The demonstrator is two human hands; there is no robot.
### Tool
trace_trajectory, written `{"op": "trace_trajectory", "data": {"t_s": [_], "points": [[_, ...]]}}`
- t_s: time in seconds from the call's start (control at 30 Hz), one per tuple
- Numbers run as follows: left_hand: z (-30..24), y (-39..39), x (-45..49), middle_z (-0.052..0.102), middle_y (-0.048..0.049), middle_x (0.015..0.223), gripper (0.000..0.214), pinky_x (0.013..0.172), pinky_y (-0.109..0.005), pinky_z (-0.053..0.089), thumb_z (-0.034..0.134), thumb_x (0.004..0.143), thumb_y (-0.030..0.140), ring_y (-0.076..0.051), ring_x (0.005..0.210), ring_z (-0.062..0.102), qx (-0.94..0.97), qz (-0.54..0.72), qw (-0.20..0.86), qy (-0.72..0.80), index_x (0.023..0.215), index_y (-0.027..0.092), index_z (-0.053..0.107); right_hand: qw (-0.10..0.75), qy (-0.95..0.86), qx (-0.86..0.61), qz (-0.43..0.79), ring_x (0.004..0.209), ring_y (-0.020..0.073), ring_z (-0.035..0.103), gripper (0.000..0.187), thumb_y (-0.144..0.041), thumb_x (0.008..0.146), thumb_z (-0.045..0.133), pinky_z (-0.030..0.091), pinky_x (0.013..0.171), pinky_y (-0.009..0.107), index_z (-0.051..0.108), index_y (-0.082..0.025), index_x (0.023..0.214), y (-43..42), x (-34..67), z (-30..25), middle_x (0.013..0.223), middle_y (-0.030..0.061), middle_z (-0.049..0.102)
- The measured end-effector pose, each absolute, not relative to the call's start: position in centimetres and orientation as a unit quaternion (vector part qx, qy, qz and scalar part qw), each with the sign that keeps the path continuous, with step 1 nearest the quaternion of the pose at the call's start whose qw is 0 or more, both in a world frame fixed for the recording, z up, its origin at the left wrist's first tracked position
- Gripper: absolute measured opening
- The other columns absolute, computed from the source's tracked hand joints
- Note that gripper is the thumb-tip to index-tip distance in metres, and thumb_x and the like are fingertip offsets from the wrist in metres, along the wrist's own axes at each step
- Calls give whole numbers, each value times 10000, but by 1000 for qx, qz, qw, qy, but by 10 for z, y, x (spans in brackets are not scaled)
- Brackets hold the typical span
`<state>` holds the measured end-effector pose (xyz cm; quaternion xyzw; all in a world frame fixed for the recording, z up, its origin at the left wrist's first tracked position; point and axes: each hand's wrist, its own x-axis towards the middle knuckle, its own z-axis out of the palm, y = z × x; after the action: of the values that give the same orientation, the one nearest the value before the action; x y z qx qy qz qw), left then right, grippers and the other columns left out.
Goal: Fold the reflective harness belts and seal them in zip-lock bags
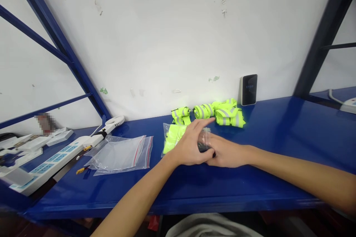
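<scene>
The left hand (189, 146) and right hand (229, 152) grip a small clear plastic packet (204, 139), its long axis hidden.

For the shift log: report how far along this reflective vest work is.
Done: a neon yellow vest sits inside a clear zip bag. In hand: the left hand and right hand hold a small clear packet. Remaining: loose folded vests and unfilled zip bags.
</scene>
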<state>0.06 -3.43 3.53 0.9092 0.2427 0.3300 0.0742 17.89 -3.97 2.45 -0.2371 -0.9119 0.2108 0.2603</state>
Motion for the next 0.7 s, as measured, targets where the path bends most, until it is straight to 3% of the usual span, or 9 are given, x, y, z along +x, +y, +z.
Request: {"op": "trace_trajectory", "data": {"t_s": [0.1,0.17,0.27,0.33,0.4,0.53,0.7], "points": [[40,-30,-1,557,-113,1314,471,1043,-410,428,381,925,345,-241,1236,525,839,447,193,244,1377,212,384,266,-905,-208,259,1194,290,532,359,-314,835,638,367,1067,426,649,-244,1186,-39,177,28,1254,75,621],[45,-23,-7,610,-114,1241,387,1012,-388,445,349,945,332,-229,1181,568,806,490,185,275,1281,189,475,293,-886,-220,283,1210,277,530,296,-344,903,557,371,1065,417,672,-256,1161,-36,176,28,1227,62,643],[49,-13,-17,696,-78,1075,249,1023,-393,415,452,910,306,-221,1053,624,784,486,57,382,1049,192,624,369,-843,-291,260,957,249,615,250,-390,922,524,456,899,381,725,-242,913,-28,177,24,965,58,702],[48,-8,-22,724,-55,1010,225,1057,-413,373,461,894,267,-221,1011,637,771,448,-20,452,966,201,664,415,-805,-355,231,755,218,581,279,-450,857,607,452,741,346,673,-227,704,-21,180,22,756,38,661],[46,-4,-25,725,-57,1063,272,1042,-414,380,443,893,262,-235,1028,638,775,388,-33,498,1012,203,680,436,-770,-400,237,622,177,498,361,-500,779,680,391,621,310,575,-217,583,-14,184,20,616,5,565],[44,3,-28,703,-62,1162,356,937,-384,440,417,896,328,-278,1066,629,787,283,52,546,1110,233,685,396,-749,-420,325,524,131,378,433,-550,776,655,287,540,290,505,-211,553,-4,193,21,529,-31,429],[56,12,-39,726,-69,997,397,850,-349,452,381,892,413,-273,955,643,736,272,159,599,932,213,722,283,-779,-434,353,479,115,313,430,-546,767,659,230,509,295,548,-205,529,5,201,24,498,-33,400]]}}
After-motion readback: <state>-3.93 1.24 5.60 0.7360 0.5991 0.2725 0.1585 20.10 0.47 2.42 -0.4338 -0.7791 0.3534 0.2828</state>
